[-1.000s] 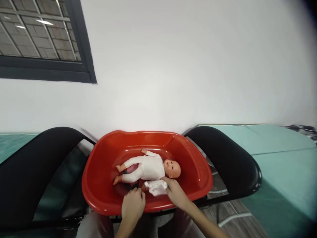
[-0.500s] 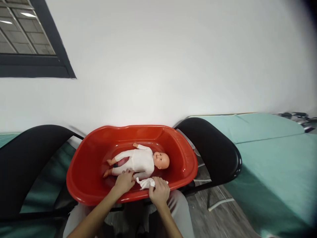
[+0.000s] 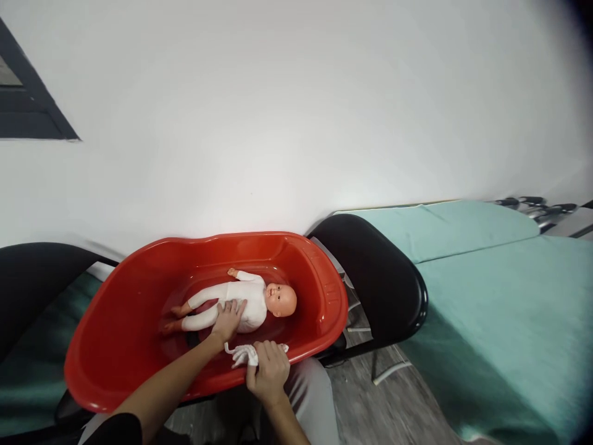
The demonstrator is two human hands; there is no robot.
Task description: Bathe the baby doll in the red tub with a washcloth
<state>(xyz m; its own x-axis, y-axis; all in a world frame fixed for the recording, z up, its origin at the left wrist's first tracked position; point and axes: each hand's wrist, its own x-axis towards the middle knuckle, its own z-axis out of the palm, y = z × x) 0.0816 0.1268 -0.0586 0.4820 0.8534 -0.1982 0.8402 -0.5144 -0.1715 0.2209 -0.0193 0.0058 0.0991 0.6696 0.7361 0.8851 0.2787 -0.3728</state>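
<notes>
A baby doll (image 3: 252, 300) with a white cloth body lies on its back in a red plastic baby bathtub (image 3: 319, 272), its bald head to the right. My left hand (image 3: 228, 318) rests on the doll's near side at the hip, fingers spread over the white body. At the tub's near rim, my right hand (image 3: 271, 369) is closed around a crumpled white cloth (image 3: 244, 354), whose ends stick out on both sides of the fist. The doll's near arm is hidden.
Black chairs stand on both sides, one at the right (image 3: 375, 272) and one at the left (image 3: 32, 284). A bed with a green cover (image 3: 504, 309) fills the right side. Behind the tub rises a white wall (image 3: 278, 123). My knees are under the tub's near edge.
The view has turned to the right, so the tub appears further left. My left hand has moved from the doll's near arm up onto its body. My right hand keeps the cloth.
</notes>
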